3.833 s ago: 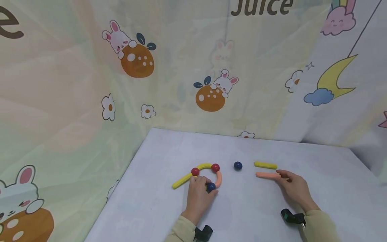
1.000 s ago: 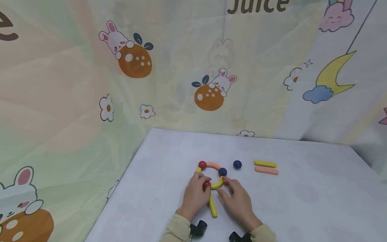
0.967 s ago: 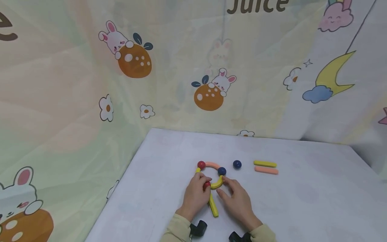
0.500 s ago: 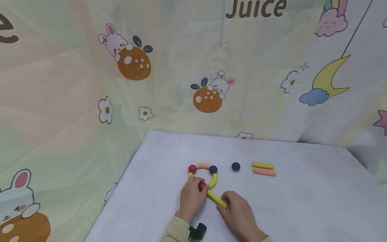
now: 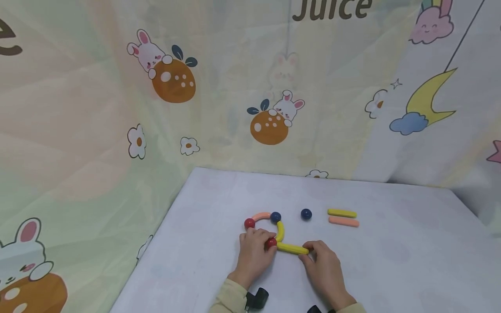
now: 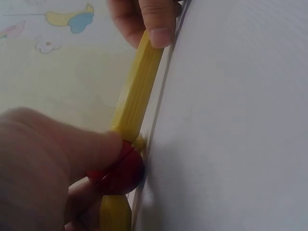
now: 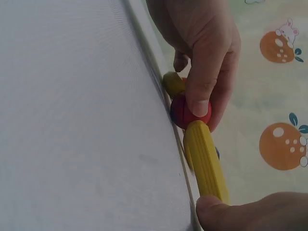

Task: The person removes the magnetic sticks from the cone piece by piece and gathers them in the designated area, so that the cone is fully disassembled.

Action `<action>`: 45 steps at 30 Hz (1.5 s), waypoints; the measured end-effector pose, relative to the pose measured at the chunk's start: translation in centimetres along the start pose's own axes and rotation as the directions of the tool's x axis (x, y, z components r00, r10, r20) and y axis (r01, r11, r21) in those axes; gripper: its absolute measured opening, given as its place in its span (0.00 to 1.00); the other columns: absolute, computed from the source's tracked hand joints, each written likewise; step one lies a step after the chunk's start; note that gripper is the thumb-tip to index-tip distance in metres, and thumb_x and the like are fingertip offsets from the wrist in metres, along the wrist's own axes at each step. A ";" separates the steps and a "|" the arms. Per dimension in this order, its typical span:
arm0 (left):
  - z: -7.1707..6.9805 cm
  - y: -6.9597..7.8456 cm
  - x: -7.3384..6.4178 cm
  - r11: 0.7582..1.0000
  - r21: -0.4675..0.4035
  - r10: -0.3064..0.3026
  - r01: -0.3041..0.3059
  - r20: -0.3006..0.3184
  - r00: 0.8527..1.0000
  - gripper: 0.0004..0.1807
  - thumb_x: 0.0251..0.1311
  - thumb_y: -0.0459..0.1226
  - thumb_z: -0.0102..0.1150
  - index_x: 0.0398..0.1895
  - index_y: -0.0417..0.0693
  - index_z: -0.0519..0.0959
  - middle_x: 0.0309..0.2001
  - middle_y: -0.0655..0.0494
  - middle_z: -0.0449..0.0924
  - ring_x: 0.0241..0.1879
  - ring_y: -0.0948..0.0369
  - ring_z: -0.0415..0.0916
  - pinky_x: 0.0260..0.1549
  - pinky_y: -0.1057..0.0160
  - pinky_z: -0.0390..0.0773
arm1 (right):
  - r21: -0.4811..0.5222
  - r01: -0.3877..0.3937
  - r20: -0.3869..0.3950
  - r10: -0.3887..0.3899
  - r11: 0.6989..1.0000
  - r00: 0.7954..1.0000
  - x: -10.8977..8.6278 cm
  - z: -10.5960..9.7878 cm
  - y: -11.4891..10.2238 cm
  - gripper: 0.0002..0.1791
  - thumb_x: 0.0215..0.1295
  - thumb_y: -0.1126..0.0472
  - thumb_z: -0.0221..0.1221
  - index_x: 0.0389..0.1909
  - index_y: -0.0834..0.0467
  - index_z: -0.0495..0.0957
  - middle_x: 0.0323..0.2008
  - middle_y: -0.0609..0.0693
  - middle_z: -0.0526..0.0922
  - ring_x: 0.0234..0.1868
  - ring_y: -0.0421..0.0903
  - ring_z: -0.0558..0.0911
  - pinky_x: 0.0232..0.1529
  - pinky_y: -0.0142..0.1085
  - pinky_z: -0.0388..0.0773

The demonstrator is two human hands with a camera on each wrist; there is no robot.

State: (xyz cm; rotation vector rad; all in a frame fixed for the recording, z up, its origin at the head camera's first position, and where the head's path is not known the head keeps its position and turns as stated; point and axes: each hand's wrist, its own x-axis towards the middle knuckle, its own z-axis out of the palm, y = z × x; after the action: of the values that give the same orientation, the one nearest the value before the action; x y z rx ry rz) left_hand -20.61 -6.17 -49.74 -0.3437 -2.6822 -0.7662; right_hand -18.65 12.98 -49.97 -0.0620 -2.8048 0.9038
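On the white table, a ring of curved pieces and balls lies under my left hand (image 5: 254, 254). Thumb and fingers of that hand hold its near red ball (image 5: 272, 243). From this ball a straight yellow stick (image 5: 291, 248) points right, its outer end pinched by my right hand (image 5: 325, 269). Also joined in the ring are a curved yellow piece (image 5: 280, 231), a blue ball (image 5: 275, 217), a curved pink piece (image 5: 261, 216) and another red ball (image 5: 249, 223). The left wrist view shows the stick's end against the red ball (image 6: 130, 171). My left fingers hide the ring's left side.
A loose blue ball (image 5: 306, 214) lies behind the stick. Farther right, a yellow stick (image 5: 342, 213) and a pink stick (image 5: 343, 221) lie side by side. A printed cloth (image 5: 219, 87) hangs behind the table (image 5: 391, 243).
Earlier, my right hand let go of the pink stick and went to the ring. It then took the yellow stick's end, and the stick swung from pointing towards me to pointing right.
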 end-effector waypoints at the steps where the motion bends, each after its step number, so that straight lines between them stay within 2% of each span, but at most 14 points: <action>1: -0.1 0.1 0.0 1.000 0.005 0.000 0.000 0.001 1.000 0.16 0.54 0.44 0.70 0.47 0.58 0.85 0.43 0.64 0.82 0.43 0.62 0.66 0.40 0.59 0.59 | 0.008 0.002 0.003 -0.002 1.000 1.000 0.0 -0.1 0.0 0.13 0.54 0.61 0.72 0.40 0.54 0.82 0.37 0.45 0.81 0.32 0.42 0.74 0.35 0.39 0.73; 13: -0.2 1.2 0.1 0.996 0.029 -0.089 0.089 -0.007 0.996 0.18 0.52 0.45 0.73 0.47 0.57 0.85 0.43 0.62 0.83 0.45 0.60 0.69 0.41 0.58 0.61 | 0.039 -0.012 0.055 0.010 0.999 0.998 0.5 -0.8 0.4 0.12 0.55 0.60 0.71 0.40 0.53 0.82 0.33 0.43 0.80 0.28 0.40 0.70 0.28 0.31 0.67; 20: 0.0 1.1 0.1 0.993 0.043 -0.110 0.112 -0.043 0.993 0.17 0.50 0.43 0.74 0.46 0.56 0.85 0.42 0.62 0.83 0.42 0.59 0.70 0.40 0.58 0.61 | 0.047 0.025 0.054 -0.028 0.999 0.998 0.5 -0.9 0.1 0.11 0.55 0.61 0.71 0.40 0.54 0.83 0.32 0.44 0.80 0.27 0.39 0.70 0.27 0.31 0.67; 25: -0.2 0.4 0.0 0.987 0.029 -0.154 0.157 -0.095 0.984 0.18 0.49 0.40 0.75 0.46 0.54 0.85 0.42 0.60 0.83 0.44 0.57 0.71 0.40 0.57 0.63 | 0.039 0.002 0.045 -0.003 0.999 0.999 0.8 -1.2 0.6 0.11 0.58 0.61 0.69 0.42 0.56 0.82 0.34 0.45 0.80 0.29 0.40 0.73 0.30 0.33 0.70; 29: -0.3 0.0 0.0 0.979 0.010 -0.201 0.204 -0.116 0.973 0.18 0.49 0.40 0.75 0.46 0.53 0.85 0.43 0.58 0.83 0.45 0.57 0.71 0.39 0.58 0.67 | 0.036 -0.034 0.021 0.033 0.999 0.999 1.1 -2.0 1.9 0.13 0.58 0.62 0.69 0.43 0.57 0.82 0.35 0.47 0.82 0.30 0.41 0.74 0.31 0.35 0.71; 35: -0.2 0.1 0.1 0.975 -0.027 -0.224 0.222 -0.099 0.970 0.18 0.51 0.40 0.74 0.47 0.51 0.84 0.43 0.58 0.82 0.45 0.57 0.70 0.38 0.60 0.68 | 0.068 -0.051 0.080 0.046 0.996 0.996 2.2 -4.2 4.1 0.14 0.58 0.60 0.68 0.46 0.56 0.83 0.38 0.48 0.83 0.29 0.41 0.74 0.28 0.32 0.70; 37: -0.2 0.1 0.1 0.975 -0.026 -0.223 0.221 -0.102 0.970 0.18 0.51 0.40 0.74 0.47 0.51 0.84 0.43 0.58 0.82 0.44 0.57 0.70 0.37 0.60 0.67 | 0.071 -0.053 0.091 0.046 0.996 0.995 2.9 -5.2 5.2 0.15 0.59 0.59 0.68 0.47 0.55 0.83 0.40 0.50 0.84 0.29 0.42 0.74 0.28 0.33 0.69; 41: -0.2 0.2 0.2 0.977 -0.014 -0.213 0.213 -0.100 0.972 0.18 0.51 0.39 0.73 0.47 0.51 0.85 0.42 0.57 0.83 0.44 0.57 0.71 0.37 0.60 0.67 | 0.049 -0.051 0.066 0.047 0.997 0.997 4.1 -7.2 8.2 0.16 0.60 0.58 0.66 0.49 0.56 0.82 0.44 0.55 0.84 0.32 0.44 0.76 0.28 0.33 0.70; 45: -0.1 0.2 0.2 0.977 -0.003 -0.212 0.213 -0.094 0.973 0.18 0.51 0.40 0.73 0.47 0.52 0.85 0.42 0.58 0.82 0.44 0.57 0.70 0.37 0.60 0.67 | 0.010 -0.051 0.045 0.050 0.999 0.998 5.0 -8.7 10.8 0.18 0.61 0.56 0.66 0.50 0.59 0.81 0.42 0.57 0.84 0.35 0.47 0.77 0.30 0.35 0.70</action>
State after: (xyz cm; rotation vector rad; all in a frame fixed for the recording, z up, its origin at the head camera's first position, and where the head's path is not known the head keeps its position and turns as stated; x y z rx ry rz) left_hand -20.65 -6.05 -49.46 -0.0168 -2.6593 -0.8112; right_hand -22.06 27.22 -48.47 -0.1129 -2.8510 0.9431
